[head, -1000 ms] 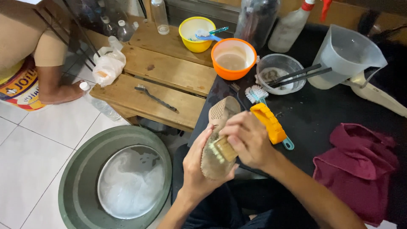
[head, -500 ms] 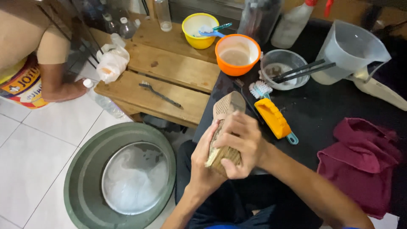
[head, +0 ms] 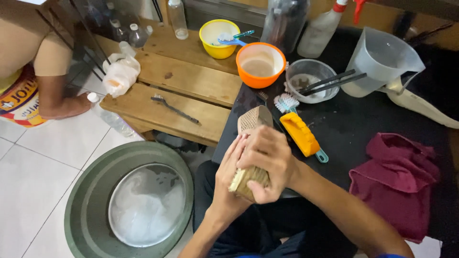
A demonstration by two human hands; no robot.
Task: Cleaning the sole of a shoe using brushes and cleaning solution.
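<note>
L hand (head: 228, 174) cupped under tan woven-texture shoe (head: 252, 125), gripping it from below, toe pointing up/away. R hand (head: 267, 157) closed round straw-bristle scrub brush (head: 248, 180), bristles against shoe's lower part. Shoe held over lap, at near edge of black table (head: 354, 119). Just beside on table: yellow-handled brush w/ white-teal bristles (head: 299, 131). Further R: crumpled maroon cloth (head: 399, 177). Beyond: orange plastic bowl (head: 260, 64), clear bowl w/ black sticks (head: 311, 81), grey plastic jug (head: 380, 62). Floor L: round grey metal basin w/ soapy water (head: 129, 203).
</note>
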